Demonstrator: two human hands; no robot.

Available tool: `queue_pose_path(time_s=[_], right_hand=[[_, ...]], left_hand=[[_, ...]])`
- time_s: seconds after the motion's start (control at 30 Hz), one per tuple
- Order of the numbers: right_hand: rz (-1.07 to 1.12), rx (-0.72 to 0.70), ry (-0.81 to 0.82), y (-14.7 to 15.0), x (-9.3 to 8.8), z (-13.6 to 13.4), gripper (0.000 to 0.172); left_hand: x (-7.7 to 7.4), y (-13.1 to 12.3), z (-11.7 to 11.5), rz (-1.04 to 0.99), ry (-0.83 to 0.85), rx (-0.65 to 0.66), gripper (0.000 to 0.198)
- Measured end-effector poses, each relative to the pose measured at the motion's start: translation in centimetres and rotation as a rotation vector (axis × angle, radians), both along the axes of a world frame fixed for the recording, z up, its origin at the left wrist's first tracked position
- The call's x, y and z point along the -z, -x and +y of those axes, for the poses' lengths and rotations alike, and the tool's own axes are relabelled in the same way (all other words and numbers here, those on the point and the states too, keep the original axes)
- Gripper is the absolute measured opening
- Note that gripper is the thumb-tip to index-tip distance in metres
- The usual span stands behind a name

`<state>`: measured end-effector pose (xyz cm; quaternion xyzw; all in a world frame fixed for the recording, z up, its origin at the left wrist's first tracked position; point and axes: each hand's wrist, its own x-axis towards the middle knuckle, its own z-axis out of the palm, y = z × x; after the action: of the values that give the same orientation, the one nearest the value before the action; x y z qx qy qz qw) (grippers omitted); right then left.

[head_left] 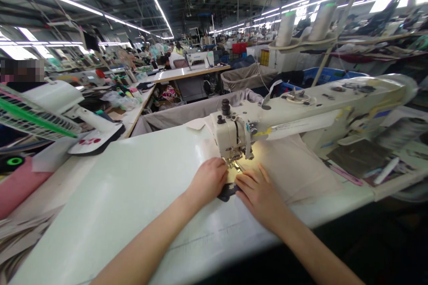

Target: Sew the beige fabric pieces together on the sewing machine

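A white industrial sewing machine [230, 136] stands over the pale table, its lamp lighting the needle area. Beige fabric [294, 167] lies under and to the right of the machine head, reaching the presser foot [237, 168]. Just left of the foot is my left hand [209, 180], its fingers curled and pressed together; what they pinch, if anything, is hidden. My right hand [261, 193] lies on the near side of the fabric, fingers stretched out with the tips close to the foot. Between my hands a dark plate [228, 192] shows at the table surface.
A white fan [96, 136] stands on the left beside the table [140, 187]. Behind the machine hangs a grey cloth bin [187, 111]. Thread cones [286, 29] rise at the back right. Pink-handled snips [344, 173] and dark cloth [361, 160] lie right of the fabric.
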<state>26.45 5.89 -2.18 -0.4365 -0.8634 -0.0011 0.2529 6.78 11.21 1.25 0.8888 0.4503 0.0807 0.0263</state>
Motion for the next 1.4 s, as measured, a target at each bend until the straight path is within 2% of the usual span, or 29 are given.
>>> queue_pose_path(time_s=[0.07,0.13,0.27,0.57,0.83,0.97,1.1,1.2,1.3,1.4], right_hand=[[-0.011,0.001,-0.018,-0.1,0.1,-0.2,0.020],[-0.019,0.003,-0.023,-0.2,0.0,-0.2,0.021],[-0.030,0.006,0.014,0.0,-0.4,0.2,0.021],[-0.013,0.010,0.045,0.8,-1.1,2.0,0.017],[0.039,0.009,0.032,0.5,-0.4,1.1,0.020],[0.045,0.007,0.019,0.3,-0.2,0.7,0.022],[0.089,-0.004,0.020,-0.1,-0.5,0.0,0.022],[0.139,-0.039,0.050,-0.3,-0.6,-0.6,0.022],[0.170,-0.058,0.055,-0.6,-0.4,-1.1,0.022],[0.164,-0.060,0.042,-0.8,-0.1,-1.3,0.024]], left_hand=[[0.3,0.1,-2.1,-0.063,0.036,0.157,0.024],[0.7,0.3,-3.3,-0.112,0.002,0.239,0.025],[0.9,0.9,-2.9,-0.137,-0.031,0.295,0.027],[0.2,1.5,0.3,-0.120,-0.014,0.256,0.029],[1.2,1.9,0.2,-0.158,-0.031,0.158,0.031],[0.8,2.0,0.0,-0.140,-0.006,0.077,0.030],[-0.7,1.5,-1.8,-0.022,0.041,0.039,0.021],[-1.4,0.8,-4.4,0.009,0.080,0.107,0.019],[-1.3,-0.1,-6.3,-0.004,0.071,0.179,0.020],[-0.8,-0.4,-6.8,-0.003,0.032,0.184,0.021]])
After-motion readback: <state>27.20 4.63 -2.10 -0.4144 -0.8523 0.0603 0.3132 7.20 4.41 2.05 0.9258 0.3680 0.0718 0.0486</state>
